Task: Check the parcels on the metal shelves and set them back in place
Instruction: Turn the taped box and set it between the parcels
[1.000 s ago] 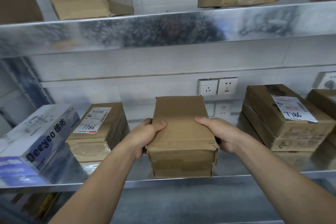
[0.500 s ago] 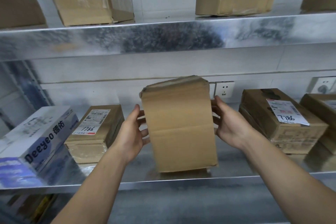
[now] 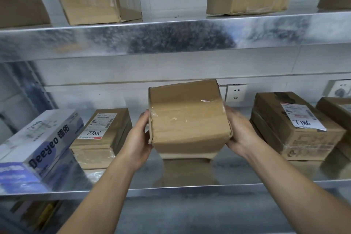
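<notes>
Left hand [image 3: 136,138]: fingers [image 3: 145,119] clasped one side of the parcel [image 3: 188,119].
Right hand [image 3: 241,135]: fingers clasped the opposite side.
Parcel: tipped up between the fingers, shelf [image 3: 171,189] just beneath them.
Progress: judged mid-check; setting back remained.

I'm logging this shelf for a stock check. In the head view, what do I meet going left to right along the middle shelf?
Deeyeo box → left labelled parcel → left hand → held parcel → right hand → right labelled parcel → edge parcel
</notes>
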Demonstrator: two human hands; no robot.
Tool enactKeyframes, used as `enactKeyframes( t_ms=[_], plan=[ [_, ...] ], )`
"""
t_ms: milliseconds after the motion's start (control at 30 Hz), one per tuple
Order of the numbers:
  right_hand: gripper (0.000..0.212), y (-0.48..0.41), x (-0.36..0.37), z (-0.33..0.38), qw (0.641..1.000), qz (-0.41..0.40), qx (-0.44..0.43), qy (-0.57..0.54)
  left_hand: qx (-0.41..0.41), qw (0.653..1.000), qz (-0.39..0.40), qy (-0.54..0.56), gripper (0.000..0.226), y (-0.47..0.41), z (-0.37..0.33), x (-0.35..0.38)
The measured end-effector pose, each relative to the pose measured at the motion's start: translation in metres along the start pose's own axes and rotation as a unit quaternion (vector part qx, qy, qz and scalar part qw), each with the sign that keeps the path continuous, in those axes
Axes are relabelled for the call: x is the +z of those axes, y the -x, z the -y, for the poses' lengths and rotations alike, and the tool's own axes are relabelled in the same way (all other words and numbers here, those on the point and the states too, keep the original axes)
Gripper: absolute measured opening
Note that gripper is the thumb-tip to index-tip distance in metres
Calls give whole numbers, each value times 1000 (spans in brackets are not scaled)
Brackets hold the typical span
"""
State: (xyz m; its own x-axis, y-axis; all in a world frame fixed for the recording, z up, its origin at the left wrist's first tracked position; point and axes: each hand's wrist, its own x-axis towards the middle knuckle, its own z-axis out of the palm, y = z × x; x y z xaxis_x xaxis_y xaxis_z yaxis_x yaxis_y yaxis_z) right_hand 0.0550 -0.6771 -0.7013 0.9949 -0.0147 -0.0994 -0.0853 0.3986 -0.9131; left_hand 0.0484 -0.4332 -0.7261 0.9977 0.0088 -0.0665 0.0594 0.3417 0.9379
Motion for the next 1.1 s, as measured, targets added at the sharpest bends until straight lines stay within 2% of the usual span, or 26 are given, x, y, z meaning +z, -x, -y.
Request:
enactKeyframes(
  t_ms=[100,233,400,533,633,700,800,933,1100],
  plan=[
    [12,2,2,-2,1000,-4,-2,-14,1,1000,7,10,43,2,2,-1],
    [13,3,0,-6,999,-8,0,-38,24,999,5,21,25,3,10,-6],
    [10,-1,-4,-13,998,-31,5,-47,28,999,-11,30,29,8,12,1],
    [18,-6,-6,-18,998,-22,30,-54,25,998,-54,21,21,7,12,9],
    [35,-8,-8,-24,998,-17,47,-41,15,998,-64,21,14,5,14,12],
    [38,-7,-9,-26,998,-21,47,-29,6,999,-49,6,21,3,17,11],
    [30,-4,-11,-27,999,-26,45,-16,-15,1000,-14,-24,29,1,19,8],
    [26,-6,-16,-22,999,-17,33,13,-45,998,7,-32,28,-2,21,2],
    [24,-3,-23,0,999,-35,10,35,-35,998,35,-32,30,-5,12,18]
  ],
)
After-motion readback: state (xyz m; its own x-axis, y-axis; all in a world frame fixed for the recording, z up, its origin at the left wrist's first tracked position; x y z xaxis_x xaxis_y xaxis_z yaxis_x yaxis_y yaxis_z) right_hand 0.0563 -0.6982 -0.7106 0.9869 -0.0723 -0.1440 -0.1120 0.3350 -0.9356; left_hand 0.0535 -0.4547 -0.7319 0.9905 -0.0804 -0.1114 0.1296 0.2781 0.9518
